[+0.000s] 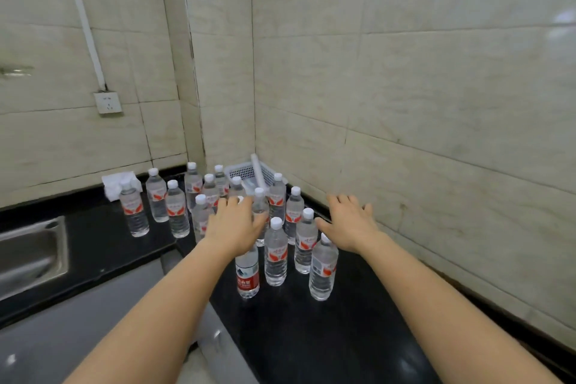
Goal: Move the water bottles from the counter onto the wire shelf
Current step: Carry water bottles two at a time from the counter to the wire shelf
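I logged both hands above the water bottles [276, 251], which stood upright in a loose cluster on the black counter [311, 337], toward its back corner where the two tiled walls met. The left hand [233, 224] hung palm down over the middle of the cluster, fingers extended, gripping nothing. It covered the cap and shoulder of the red-banded bottle [247, 277] nearest the counter's front edge, and parts of several bottles behind. Blur softened its fingertips, so I could not tell whether they touched any cap. The right hand [349, 221] was spread wide and empty along the counter's right edge, just beside the rightmost bottles. A white basket [241, 171] sat in the very corner, mostly hidden behind bottles. A white tube-like item [258, 174] leaned in it, and I could not identify it. The sink [31, 256] was cut off by the left frame edge. A white folded item [118, 181] lay at the counter's back edge, partly behind a bottle.
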{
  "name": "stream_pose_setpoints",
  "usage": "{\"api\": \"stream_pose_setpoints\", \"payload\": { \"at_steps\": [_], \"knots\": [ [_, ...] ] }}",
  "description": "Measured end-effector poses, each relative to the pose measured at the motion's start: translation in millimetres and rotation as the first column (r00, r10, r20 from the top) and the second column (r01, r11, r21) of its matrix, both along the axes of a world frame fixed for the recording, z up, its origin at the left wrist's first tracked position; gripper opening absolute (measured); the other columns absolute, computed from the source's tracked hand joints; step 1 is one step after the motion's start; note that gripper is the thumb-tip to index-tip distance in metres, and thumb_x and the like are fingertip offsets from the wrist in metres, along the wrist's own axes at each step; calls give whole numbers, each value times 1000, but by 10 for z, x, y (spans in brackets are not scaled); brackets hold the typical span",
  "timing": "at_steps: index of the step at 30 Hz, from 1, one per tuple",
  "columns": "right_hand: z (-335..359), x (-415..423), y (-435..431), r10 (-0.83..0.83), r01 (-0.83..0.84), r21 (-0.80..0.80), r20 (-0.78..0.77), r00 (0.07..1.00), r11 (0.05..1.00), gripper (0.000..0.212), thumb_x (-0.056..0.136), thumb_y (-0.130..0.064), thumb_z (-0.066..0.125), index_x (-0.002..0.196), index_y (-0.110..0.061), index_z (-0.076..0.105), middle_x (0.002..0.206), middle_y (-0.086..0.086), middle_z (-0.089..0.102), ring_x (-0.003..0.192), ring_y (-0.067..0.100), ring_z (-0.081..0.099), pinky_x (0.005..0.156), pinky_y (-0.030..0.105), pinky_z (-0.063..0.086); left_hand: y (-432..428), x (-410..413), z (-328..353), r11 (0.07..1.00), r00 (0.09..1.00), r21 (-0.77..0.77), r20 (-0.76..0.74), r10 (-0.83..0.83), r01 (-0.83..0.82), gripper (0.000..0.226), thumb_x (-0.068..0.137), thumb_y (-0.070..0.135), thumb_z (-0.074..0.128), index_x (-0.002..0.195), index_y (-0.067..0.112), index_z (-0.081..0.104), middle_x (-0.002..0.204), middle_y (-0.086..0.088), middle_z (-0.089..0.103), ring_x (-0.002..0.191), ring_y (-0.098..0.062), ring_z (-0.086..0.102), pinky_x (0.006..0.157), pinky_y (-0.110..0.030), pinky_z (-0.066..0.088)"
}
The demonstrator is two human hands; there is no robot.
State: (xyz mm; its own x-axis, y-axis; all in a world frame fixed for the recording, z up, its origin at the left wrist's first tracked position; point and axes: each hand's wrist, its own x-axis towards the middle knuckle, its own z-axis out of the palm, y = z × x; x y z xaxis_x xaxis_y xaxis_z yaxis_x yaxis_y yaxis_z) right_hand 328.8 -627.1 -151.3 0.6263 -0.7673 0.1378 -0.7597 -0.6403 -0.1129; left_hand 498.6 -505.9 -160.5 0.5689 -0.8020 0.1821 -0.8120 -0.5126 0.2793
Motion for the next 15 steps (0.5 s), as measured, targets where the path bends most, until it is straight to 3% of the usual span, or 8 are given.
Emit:
{"api": "stream_pose_setpoints", "payload": {
  "at_steps": [8,15],
  "knots": [
    [-788,862,-486,43,-38,50,-93,995,998,51,97,-41,42,140,-14,36,142,7,43,129,27,36,100,47,32,-565,774,-790,1000,990,8,-141,-25,26,45,95,36,39,134,14,41,134,-14,47,123,-31,39,100,-45,40],
    [-1228,1342,-706,86,-81,113,-46,995,990,63,97,-40,44,151,-18,21,147,7,39,137,27,30,109,48,27,-694,1067,-1222,995,990,-44,-107,-94,90,54,96,43,39,142,15,34,135,-10,47,120,-30,45,92,-44,46]
  ]
}}
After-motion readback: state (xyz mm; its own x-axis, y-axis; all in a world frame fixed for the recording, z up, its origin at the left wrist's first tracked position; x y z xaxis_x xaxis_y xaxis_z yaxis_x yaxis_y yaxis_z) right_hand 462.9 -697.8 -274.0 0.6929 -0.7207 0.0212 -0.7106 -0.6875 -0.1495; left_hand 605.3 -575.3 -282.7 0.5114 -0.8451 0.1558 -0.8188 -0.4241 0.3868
